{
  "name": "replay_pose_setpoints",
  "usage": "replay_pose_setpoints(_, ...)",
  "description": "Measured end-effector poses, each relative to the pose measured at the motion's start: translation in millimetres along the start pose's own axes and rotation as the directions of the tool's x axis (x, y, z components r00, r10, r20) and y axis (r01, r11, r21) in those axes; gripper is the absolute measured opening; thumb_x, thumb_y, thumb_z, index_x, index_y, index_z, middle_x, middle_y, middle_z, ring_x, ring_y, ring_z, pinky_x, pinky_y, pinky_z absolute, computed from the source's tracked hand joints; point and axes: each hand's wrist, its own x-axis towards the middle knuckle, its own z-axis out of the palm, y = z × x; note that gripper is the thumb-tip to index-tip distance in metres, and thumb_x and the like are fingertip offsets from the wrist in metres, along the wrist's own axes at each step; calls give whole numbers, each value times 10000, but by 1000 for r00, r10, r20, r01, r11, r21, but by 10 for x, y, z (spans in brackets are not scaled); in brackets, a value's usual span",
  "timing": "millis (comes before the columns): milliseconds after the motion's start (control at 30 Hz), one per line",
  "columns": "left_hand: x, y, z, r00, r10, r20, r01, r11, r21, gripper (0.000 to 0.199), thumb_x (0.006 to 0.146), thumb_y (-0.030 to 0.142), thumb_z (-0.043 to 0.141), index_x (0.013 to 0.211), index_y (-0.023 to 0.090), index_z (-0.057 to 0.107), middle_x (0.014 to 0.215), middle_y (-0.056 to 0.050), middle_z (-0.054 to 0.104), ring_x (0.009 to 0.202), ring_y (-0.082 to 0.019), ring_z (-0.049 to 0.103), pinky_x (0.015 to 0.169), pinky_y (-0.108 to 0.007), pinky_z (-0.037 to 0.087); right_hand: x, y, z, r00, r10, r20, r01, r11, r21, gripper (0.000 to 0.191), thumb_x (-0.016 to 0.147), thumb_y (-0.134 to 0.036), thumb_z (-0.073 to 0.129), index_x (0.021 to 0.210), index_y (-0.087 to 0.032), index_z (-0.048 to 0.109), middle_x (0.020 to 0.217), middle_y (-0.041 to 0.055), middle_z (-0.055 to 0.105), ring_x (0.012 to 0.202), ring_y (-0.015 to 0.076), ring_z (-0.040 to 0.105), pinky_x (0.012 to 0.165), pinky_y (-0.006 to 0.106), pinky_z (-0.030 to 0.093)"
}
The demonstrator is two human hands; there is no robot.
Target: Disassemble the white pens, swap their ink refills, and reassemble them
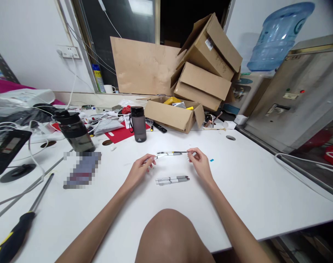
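Both hands are at work near the middle of the frame, held just above the table. The left hand [144, 165] has thumb and fingers closed on a slim pen piece [155, 157], its end pointing inward; the right hand [199, 163] pinches a small white piece [193, 154], and a thin dark rod [181, 152] runs to its fingertips — whether that is gripped too, I cannot tell. Fingertip holds like these probably suit such narrow parts, leaving their ends free and in sight. Between the hands lies a pen with a yellow mark [169, 153], and a little lower, at the centre of the frame, two pens [172, 180] rest side by side, nearly parallel, likely so that either can be reached without crossing arms. A blue scrap [211, 160] sits just right of the right hand. The white table [254, 179] is smooth and pale, so small parts should show up well on it. A bent knee [172, 235] rises at bottom centre, and a screwdriver [24, 221] lies at lower left. Beyond the hands stand a grey bottle [139, 126] and an open carton [169, 114] of odds and ends; cables and clutter crowd the left. Stacked boxes [207, 54] lean before a dark window — a blue water jug [281, 36] and a metal cabinet [295, 84] fill the upper right.
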Motion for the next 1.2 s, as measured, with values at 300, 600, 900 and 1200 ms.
replay_pose_setpoints(300, 0, -21, -3, 999, 36, 15, -36, 999, 7, 425, 946, 564, 527, 1072, 195, 698, 947, -63, 690, 775, -194, 613, 679, -272, 510, -30, -27, 32, 998, -10, 62, 10, 1000, 2, 186, 855, -394, 647, 940, -233, 685, 804, 6, 637, 648, 177, 583, 661, 304, 464)
replay_pose_setpoints(600, -52, 30, 43, 992, 77, 100, -84, 994, 68, 362, 952, 501, 546, 1123, 233, 721, 1012, -44, 744, 856, -218, 659, 720, -279, 480, -112, -28, 144, 968, 15, 252, -17, 1000, 5, 255, 874, -476, 641, 907, -232, 706, 733, 2, 633, 651, 179, 578, 646, 293, 470)
replay_pose_setpoints(900, -44, -2, 52, 986, 114, 121, -122, 991, 58, 347, 954, 473, 548, 1127, 235, 729, 1107, -59, 752, 996, -258, 676, 760, -292, 491, -68, 50, 142, 955, 85, 283, -121, 986, 111, 460, 932, -608, 513, 853, -205, 721, 816, 43, 689, 702, 183, 628, 724, 317, 521)
replay_pose_setpoints(1200, -61, 31, 15, 992, 87, 90, -92, 994, 57, 326, 963, 465, 549, 1118, 243, 731, 1054, -48, 755, 965, -240, 678, 742, -274, 483, -15, -35, 46, 991, 98, 88, -117, 965, 237, 226, 838, -406, 663, 977, -232, 700, 1057, 47, 717, 901, 207, 701, 945, 368, 522)
